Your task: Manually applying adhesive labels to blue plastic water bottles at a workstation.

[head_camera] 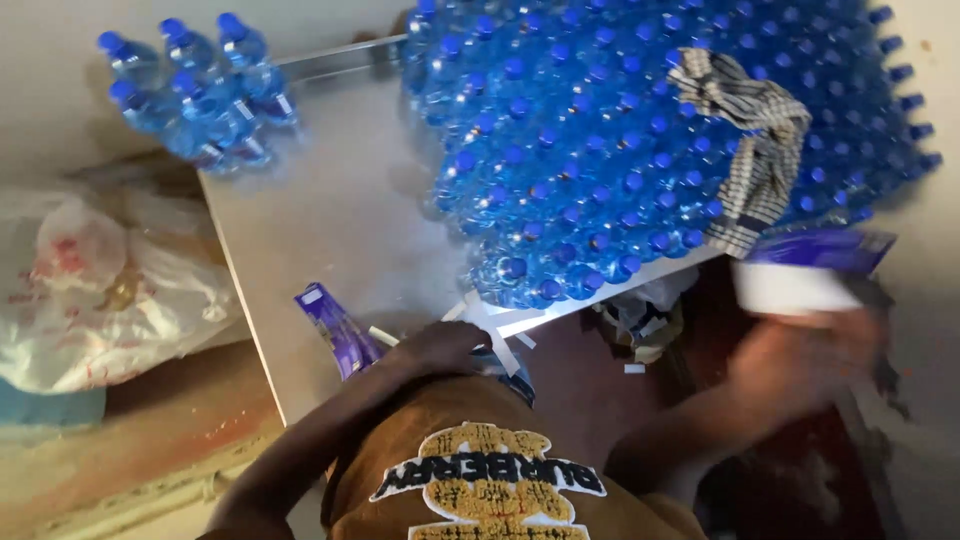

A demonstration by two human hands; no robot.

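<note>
Left hand point(445, 345) rests on the table point(330, 220) edge by purple label strips point(340, 330), blurry right hand point(800, 360) lifts a white roll point(795, 285) beside the blue-capped bottles point(600, 150).

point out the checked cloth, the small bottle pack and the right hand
checked cloth point(757, 150), head view, on its middle fold
small bottle pack point(200, 95), head view, on a middle bottle
right hand point(800, 355), head view, blurred, on its back

The right hand point(800, 365) is a total blur, so its grip on the white and purple pack point(805, 272) is anyone's guess. Left of that pack, the left hand point(440, 345) covers some strips, fingers hidden. The bottle stack point(640, 140) above runs off the top edge.
</note>
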